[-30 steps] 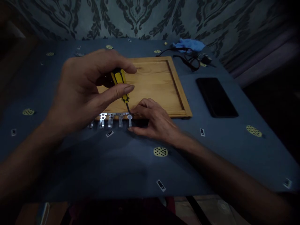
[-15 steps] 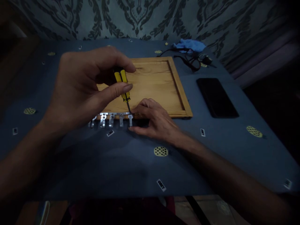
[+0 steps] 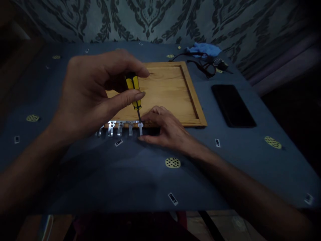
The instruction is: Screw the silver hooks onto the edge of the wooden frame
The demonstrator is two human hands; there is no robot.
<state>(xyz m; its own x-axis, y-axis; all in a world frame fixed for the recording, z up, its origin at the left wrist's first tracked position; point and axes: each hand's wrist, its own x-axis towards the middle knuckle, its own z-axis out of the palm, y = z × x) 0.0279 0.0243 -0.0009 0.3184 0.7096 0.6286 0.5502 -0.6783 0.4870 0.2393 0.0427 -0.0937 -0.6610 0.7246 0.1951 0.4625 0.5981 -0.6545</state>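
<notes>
A yellow and black screwdriver is held in my left hand, thumb and fingers around its handle. Its shaft slants down to the right end of a metal hook rail. Several curved hooks hang from that rail along the near edge of a shallow framed wooden board. My right hand pinches the rail's right end: the index finger lies by the screwdriver tip and the thumb touches the last hook from below. Any screw under the tip is too small to make out. My left hand hides the board's left part.
A black phone lies right of the board on the blue patterned tablecloth. Behind it are eyeglasses, a small dark item with keys and a crumpled blue cloth. A patterned wall stands at the back.
The whole view has shifted very slightly. Both hands keep their places, with the screwdriver tip still at the rail's right end; the left fingers differ only minimally on the handle.
</notes>
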